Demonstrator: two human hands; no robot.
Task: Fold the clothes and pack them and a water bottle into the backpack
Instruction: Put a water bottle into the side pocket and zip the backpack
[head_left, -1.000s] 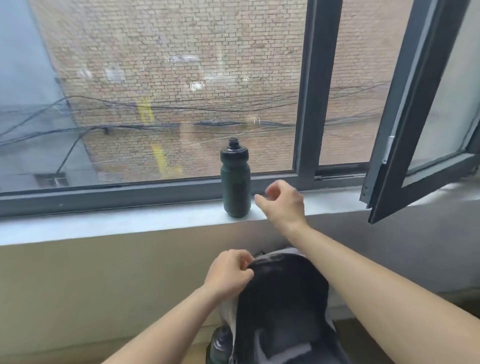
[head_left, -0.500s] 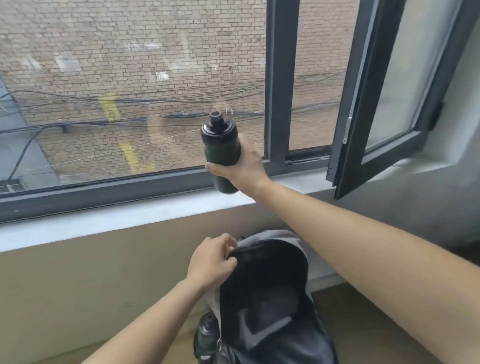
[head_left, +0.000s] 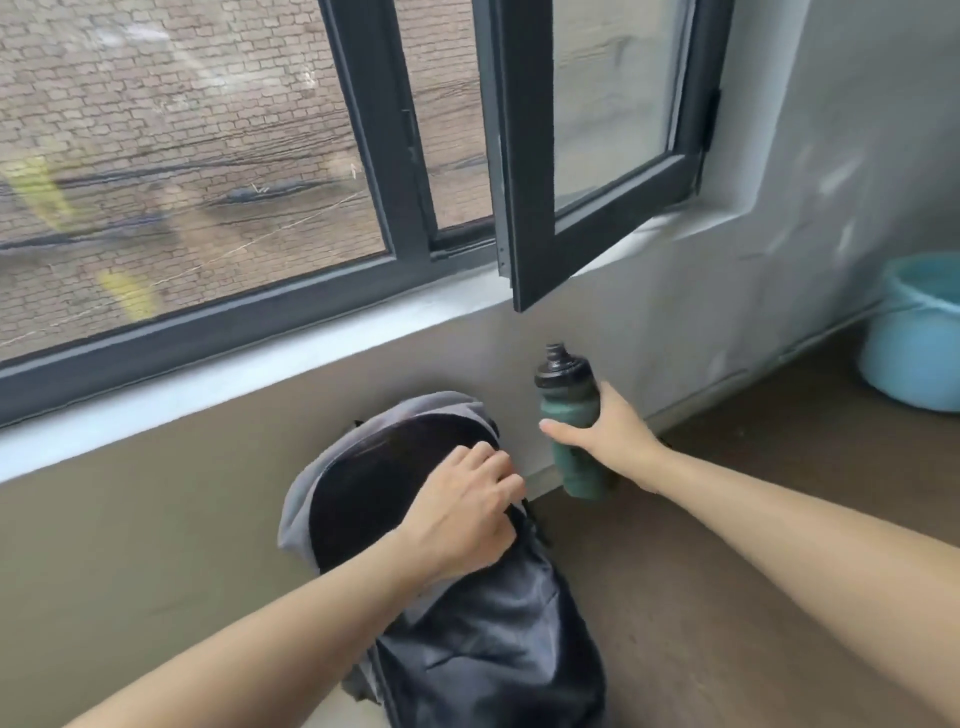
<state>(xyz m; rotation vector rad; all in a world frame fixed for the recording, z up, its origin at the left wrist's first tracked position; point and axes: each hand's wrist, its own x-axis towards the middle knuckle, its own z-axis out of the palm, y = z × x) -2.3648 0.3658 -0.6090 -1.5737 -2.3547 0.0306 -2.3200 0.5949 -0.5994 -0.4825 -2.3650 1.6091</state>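
right grip: clenched round the mid-body of the bottle, thumb across the front.
bottle: dark green, black cap, held roughly upright just right of the backpack, low against the wall; contact with the floor cannot be told.
left grip: fingers curled over the rim of the backpack's top opening.
backpack: dark, stood on the floor below the window sill, top open, inside too dark to be read.
surroundings: window sash swung inward; light blue bucket at far right.
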